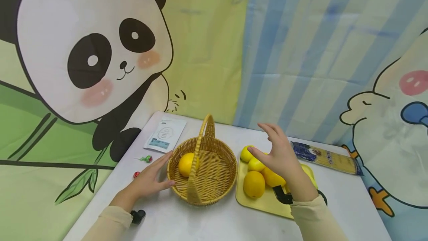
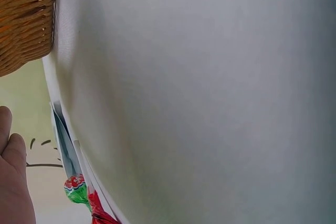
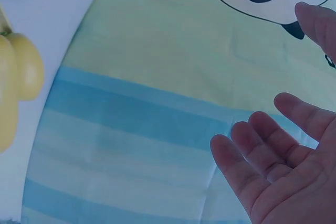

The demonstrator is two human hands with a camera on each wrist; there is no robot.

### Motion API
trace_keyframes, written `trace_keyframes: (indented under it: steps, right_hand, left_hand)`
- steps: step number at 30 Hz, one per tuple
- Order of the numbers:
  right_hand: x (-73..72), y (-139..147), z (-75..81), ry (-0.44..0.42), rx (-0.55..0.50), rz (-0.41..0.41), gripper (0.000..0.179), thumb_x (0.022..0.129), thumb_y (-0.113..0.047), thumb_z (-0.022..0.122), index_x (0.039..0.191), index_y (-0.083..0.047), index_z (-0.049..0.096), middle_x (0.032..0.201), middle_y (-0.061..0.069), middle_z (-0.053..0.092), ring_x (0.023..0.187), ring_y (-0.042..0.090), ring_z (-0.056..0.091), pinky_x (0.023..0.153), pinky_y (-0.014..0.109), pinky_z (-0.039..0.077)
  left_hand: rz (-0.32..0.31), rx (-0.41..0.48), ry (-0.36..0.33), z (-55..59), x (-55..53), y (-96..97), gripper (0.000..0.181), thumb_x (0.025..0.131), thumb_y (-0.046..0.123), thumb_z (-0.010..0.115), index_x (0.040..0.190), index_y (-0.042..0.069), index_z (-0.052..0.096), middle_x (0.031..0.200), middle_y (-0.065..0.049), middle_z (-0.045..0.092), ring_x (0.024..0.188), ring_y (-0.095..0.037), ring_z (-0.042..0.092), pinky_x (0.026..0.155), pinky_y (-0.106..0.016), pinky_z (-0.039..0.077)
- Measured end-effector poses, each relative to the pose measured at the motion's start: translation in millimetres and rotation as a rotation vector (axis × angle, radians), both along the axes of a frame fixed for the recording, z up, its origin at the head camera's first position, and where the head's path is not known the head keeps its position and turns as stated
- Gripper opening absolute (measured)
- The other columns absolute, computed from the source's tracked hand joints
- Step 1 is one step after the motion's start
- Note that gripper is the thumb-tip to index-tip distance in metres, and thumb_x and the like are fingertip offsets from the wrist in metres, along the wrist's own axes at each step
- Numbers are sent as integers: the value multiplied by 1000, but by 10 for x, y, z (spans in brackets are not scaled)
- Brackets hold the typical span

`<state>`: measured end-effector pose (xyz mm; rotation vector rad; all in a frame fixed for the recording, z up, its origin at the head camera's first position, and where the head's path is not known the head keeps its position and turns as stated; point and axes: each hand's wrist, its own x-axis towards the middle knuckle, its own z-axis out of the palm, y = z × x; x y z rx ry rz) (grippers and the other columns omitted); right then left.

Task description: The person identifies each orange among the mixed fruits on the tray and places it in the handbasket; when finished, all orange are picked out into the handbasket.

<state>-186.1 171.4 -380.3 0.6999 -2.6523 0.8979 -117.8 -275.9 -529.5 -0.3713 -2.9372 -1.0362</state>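
Note:
A round wicker basket [image 1: 217,174] with a tall arched handle stands mid-table, holding one orange [image 1: 187,164]. My left hand [image 1: 148,181] is at its left rim, fingers extended and thumb apart, fingertips right by the weave. Over the yellow tray [image 1: 271,205] my right hand [image 1: 279,157] is raised, fingers spread and nothing in its grasp; the right wrist view shows the bare palm [image 3: 299,192]. On that tray lie another orange [image 1: 254,184], yellow lemons [image 1: 246,153] and a yellow-orange fruit [image 1: 273,177]. The right hand and forearm hide part of the tray.
Behind the left hand lie a green-wrapped lollipop [image 1: 147,158] and a red one [image 1: 136,174]. A white pouch [image 1: 165,134] sits at the back left. Beyond the tray is a blue-and-yellow pasta packet [image 1: 326,158]. A printed cloth [image 1: 207,47] hangs behind the table.

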Motion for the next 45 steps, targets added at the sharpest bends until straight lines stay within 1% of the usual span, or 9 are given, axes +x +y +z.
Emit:
trace_keyframes:
  steps: [2,8,14,18,21,26,32,40,45]
  right_hand:
    - [12,41,-32,3,-4,-8,80,90,-40,83,158,-19,45,156,11,46,136,33,51,104,55,57]
    - [72,150,-150,-20,24,-59,82,89,-42,83,157,-18,46,154,13,47,126,33,55,97,54,57]
    - [109,236,-280,-59,20,-79,82,89,-40,83,158,-16,45,154,17,45,133,37,51,100,57,58]
    - [119,269,-381,-91,24,-93,82,90,-40,83,159,-17,44,156,17,43,130,36,53,100,57,58]
    - [134,274,-456,-124,21,-105,82,90,-44,81,159,-19,43,156,16,43,128,35,54,100,57,57]
    - [191,276,-604,-173,37,-126,84,91,-55,77,159,-20,43,155,15,44,130,36,54,104,62,54]
    - [264,265,-741,-196,57,-137,83,90,-58,76,157,-21,46,154,12,47,124,34,59,100,58,56]
    - [328,236,-898,-233,87,-150,83,88,-59,78,155,-21,48,152,10,49,137,37,53,109,65,50]
    - [370,227,-1015,-232,100,-147,82,86,-56,81,153,-18,51,149,10,52,137,38,54,112,66,48]
  left_hand:
    - [1,5,-3,5,5,-5,108,83,61,81,168,25,26,174,-2,29,157,-38,34,122,-67,34]
    - [2,4,-10,12,11,-6,107,83,61,81,167,25,27,174,-2,28,157,-39,34,122,-68,34]
    - [9,-7,-14,22,8,0,107,83,62,81,167,26,27,174,-2,28,157,-39,34,122,-69,34]
    - [4,-6,-1,14,9,-6,106,83,60,81,167,25,27,174,-2,29,157,-39,34,121,-69,35]
    - [0,2,9,14,10,-9,106,83,59,81,167,24,27,174,-3,30,157,-39,34,121,-69,35]
    - [-1,5,11,15,11,-10,106,84,60,81,167,24,27,174,-4,29,157,-39,34,121,-69,34]
    - [-5,12,11,2,-3,-6,106,83,60,81,167,25,26,174,-2,28,158,-38,33,122,-68,34]
    - [-1,17,3,-6,6,-12,106,84,59,82,168,26,25,174,-3,28,158,-39,33,121,-69,34]
    - [13,15,-15,-2,4,-10,107,84,60,81,168,29,23,175,-2,27,158,-40,33,121,-70,34]
